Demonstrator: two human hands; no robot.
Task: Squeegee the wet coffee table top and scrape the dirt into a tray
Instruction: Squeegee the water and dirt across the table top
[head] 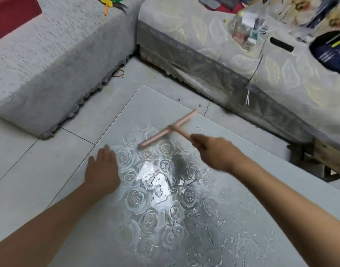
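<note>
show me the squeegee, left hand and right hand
squeegee (157, 135): head view, middle of its pink blade bar
left hand (101, 170): head view, back of the hand
right hand (215, 153): head view, back of the hand

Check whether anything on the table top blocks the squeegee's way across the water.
Nothing visible does: only water lies on the table top around the squeegee in the right hand. The left hand rests flat at its left edge, clear of the blade. No tray is in view.
</note>
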